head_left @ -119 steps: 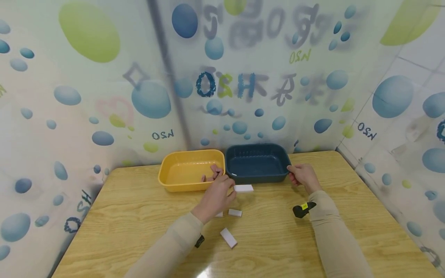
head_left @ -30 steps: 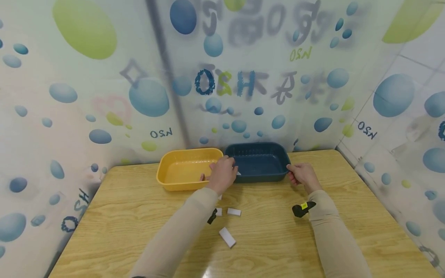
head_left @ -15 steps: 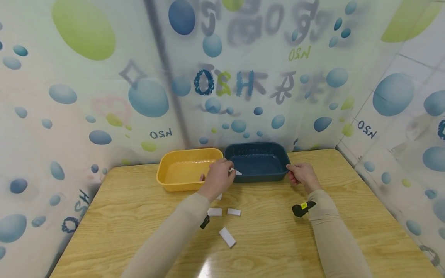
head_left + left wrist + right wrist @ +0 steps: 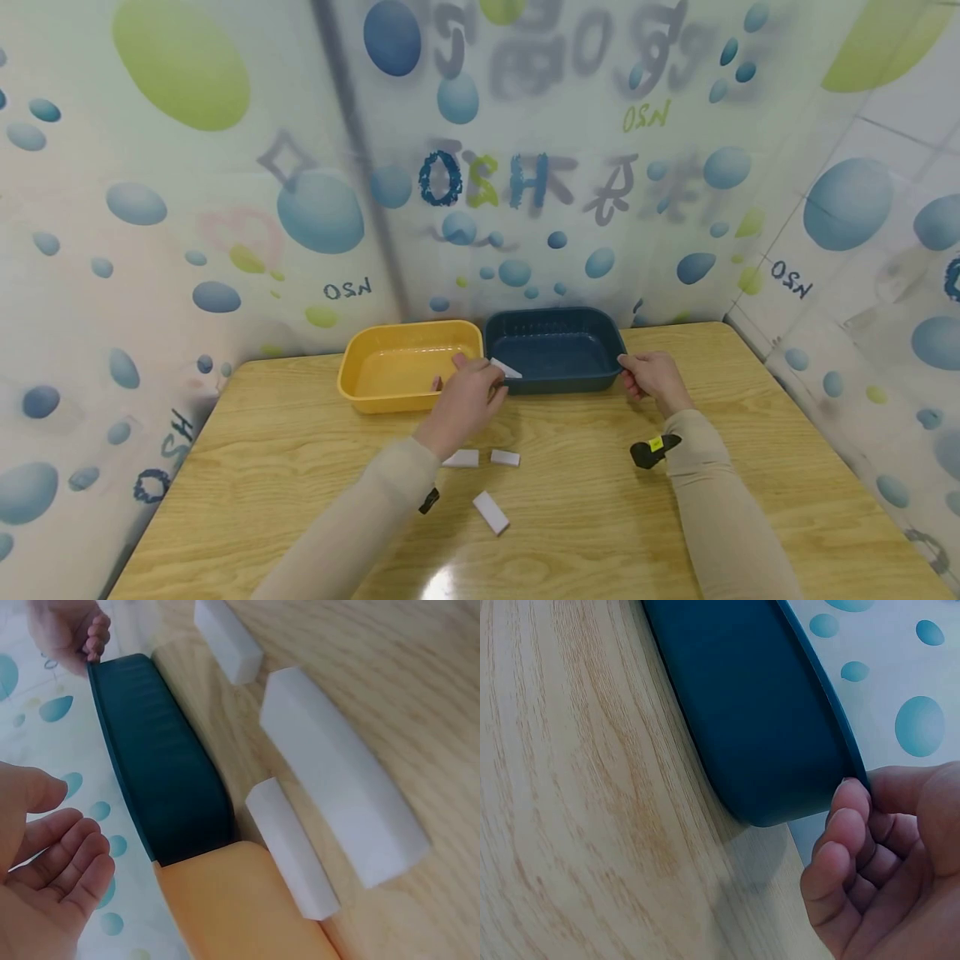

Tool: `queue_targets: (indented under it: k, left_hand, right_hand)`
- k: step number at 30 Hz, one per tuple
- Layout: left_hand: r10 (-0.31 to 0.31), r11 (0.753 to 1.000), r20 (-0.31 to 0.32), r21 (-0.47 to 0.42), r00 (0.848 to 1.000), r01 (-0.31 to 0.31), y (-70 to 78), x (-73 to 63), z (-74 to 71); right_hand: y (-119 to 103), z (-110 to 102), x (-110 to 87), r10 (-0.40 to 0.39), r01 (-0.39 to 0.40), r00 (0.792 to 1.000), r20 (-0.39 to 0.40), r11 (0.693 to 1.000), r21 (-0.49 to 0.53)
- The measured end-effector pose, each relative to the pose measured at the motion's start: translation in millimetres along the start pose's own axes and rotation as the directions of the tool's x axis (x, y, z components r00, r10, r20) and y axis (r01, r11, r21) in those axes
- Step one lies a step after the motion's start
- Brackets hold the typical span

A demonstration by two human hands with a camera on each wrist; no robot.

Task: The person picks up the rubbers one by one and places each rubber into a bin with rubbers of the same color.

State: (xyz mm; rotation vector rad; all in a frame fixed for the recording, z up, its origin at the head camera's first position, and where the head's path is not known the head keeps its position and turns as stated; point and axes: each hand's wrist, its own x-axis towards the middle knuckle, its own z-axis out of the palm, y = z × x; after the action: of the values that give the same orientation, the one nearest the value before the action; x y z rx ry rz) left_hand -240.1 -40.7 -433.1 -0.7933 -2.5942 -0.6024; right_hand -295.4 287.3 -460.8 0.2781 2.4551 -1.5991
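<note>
My left hand point(image 4: 465, 402) hovers over the near edges where the two bins meet. In the left wrist view its fingers point(image 4: 75, 859) are loosely bent and hold nothing. A white block point(image 4: 506, 367) lies at the near left corner inside the dark blue bin point(image 4: 555, 386). My right hand point(image 4: 654, 382) pinches the rim at that bin's right end, thumb on one side and fingers on the other. Left of it stands the yellow bin point(image 4: 390, 403), with pink blocks point(image 4: 437, 383) partly hidden behind my left hand.
On the wooden table point(image 4: 585, 517) lie several white blocks, one block point(image 4: 491, 512) nearest me and another block point(image 4: 506, 457) farther back. The left wrist view shows a white block point(image 4: 292, 847) close beside the yellow bin. A patterned curtain point(image 4: 525, 250) hangs behind the bins.
My left hand carried a white block over to the blue bin, let go of it there and drew back toward me and left. My right hand keeps its grip on the rim.
</note>
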Motion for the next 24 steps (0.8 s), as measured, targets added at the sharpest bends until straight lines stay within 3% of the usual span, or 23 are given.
queue_targets:
  k: [6, 18, 24]
  left_hand:
    - [0.054, 0.998, -0.029, 0.012, 0.998, -0.054, -2.8, -8.4, 2.2]
    - [0.065, 0.998, 0.033, -0.025, 0.997, -0.064, -8.6, -25.4, 4.9]
    - [0.035, 0.999, 0.072, -0.038, 0.997, -0.032, -13.1, -33.1, 3.9]
  right_hand:
    - [0.4, 0.2, 0.6, 0.001, -0.001, 1.0, 0.003, 1.0, 0.005]
    - [1.3, 0.4, 0.9, 0.008, -0.008, 1.0, 0.006, 1.0, 0.016]
    - [1.3, 0.5, 1.4, 0.012, -0.013, 1.0, 0.009, 1.0, 0.017]
